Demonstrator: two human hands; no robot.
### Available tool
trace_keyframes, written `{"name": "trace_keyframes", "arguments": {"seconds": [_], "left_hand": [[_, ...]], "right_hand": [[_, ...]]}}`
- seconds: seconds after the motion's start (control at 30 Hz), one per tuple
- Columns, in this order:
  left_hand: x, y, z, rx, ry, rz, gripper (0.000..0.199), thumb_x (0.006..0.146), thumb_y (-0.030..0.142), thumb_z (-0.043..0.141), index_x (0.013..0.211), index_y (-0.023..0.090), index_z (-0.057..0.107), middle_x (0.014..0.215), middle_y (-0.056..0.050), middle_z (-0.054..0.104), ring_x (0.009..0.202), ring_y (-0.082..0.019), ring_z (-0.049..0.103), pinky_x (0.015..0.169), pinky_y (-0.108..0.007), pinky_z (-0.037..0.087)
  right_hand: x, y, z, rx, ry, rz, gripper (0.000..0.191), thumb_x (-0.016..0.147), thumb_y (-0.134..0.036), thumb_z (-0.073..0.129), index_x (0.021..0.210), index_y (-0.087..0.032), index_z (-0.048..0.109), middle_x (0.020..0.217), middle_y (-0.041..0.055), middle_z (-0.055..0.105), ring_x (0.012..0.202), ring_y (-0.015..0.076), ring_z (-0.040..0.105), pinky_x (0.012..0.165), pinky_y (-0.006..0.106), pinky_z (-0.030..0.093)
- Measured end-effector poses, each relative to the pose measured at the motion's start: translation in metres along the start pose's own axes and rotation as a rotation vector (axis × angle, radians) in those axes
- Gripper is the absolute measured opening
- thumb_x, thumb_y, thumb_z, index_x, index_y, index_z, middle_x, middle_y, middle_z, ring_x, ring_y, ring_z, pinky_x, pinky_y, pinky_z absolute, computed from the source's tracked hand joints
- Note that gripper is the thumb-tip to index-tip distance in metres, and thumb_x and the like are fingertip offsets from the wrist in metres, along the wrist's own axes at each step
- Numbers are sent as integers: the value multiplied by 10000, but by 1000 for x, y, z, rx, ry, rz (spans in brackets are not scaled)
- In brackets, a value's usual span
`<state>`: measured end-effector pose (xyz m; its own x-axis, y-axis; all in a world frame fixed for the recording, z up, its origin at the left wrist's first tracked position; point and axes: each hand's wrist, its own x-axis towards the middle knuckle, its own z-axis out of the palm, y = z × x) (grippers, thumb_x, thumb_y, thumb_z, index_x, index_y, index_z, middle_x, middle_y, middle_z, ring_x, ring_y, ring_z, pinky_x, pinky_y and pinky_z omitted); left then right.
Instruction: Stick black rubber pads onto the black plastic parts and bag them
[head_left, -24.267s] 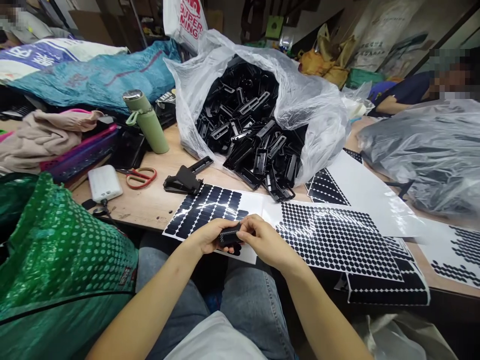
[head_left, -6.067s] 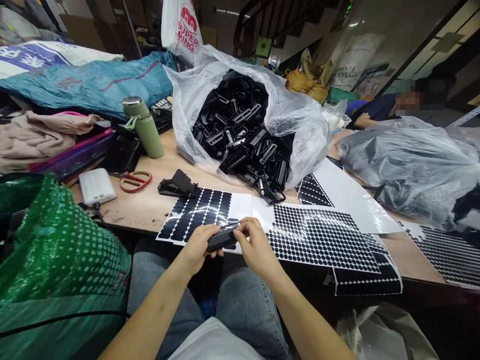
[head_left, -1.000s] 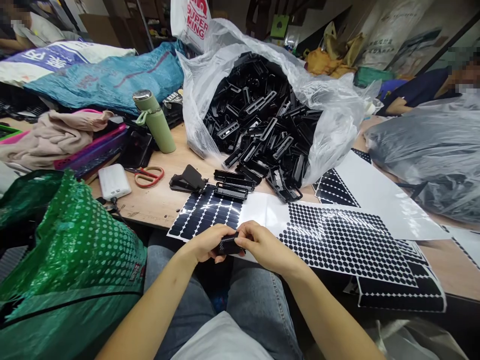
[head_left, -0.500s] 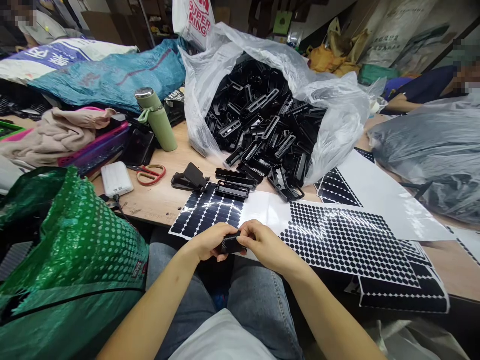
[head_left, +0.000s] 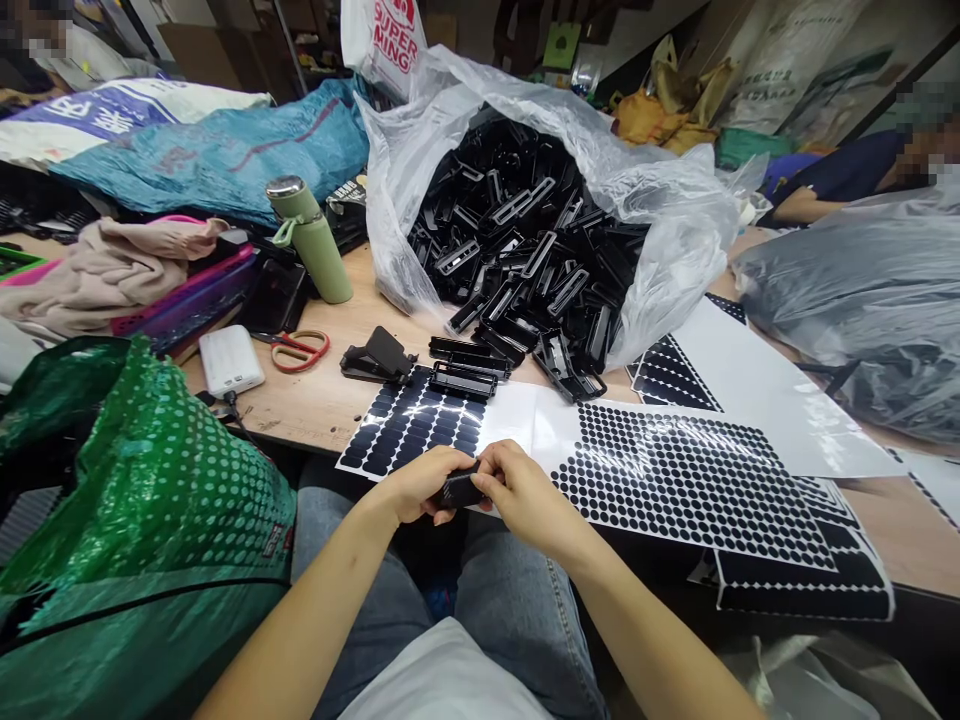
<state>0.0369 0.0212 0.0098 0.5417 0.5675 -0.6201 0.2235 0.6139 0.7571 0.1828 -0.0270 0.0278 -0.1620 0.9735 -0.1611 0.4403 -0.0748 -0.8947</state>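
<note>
Between my two hands, over my lap at the table's front edge, is a small black plastic part. My left hand is closed around its left side. The fingers of my right hand pinch its right end, and they hide part of it. Just beyond lies a sheet of black oblong stickers, with several black plastic frames on its far edge. A sheet of round black stickers is to the right of my hands. A black clip-like piece stands at the left.
A clear plastic bag full of black frames stands open at the back. On the left are red-handled scissors, a white power bank, a green flask and a green sack. A person's arm shows at far right.
The view has shifted very slightly. Both hands keep their hold on the black plastic part, which has barely turned.
</note>
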Motion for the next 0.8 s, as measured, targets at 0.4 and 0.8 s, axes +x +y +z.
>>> {"name": "trace_keyframes", "arguments": {"seconds": [0.4,0.8], "left_hand": [[6,-5,-1,-90,49,17,217,745,317,456,668,127,527,505,-11,566,248,-68,394,238,-170,239],[7,6,-9,-81,-68,-83,384,764,360,421,857,33,598,865,-219,670,256,-81,441,255,-186,99]], "right_hand": [[2,13,8,-72,258,-123,59,793,-268,487,771,-213,485,892,33,512,790,164,513,712,320,445],[2,102,-73,-515,377,249,83,750,-168,467,679,-168,511,814,71,507,744,178,505,715,303,393]]}}
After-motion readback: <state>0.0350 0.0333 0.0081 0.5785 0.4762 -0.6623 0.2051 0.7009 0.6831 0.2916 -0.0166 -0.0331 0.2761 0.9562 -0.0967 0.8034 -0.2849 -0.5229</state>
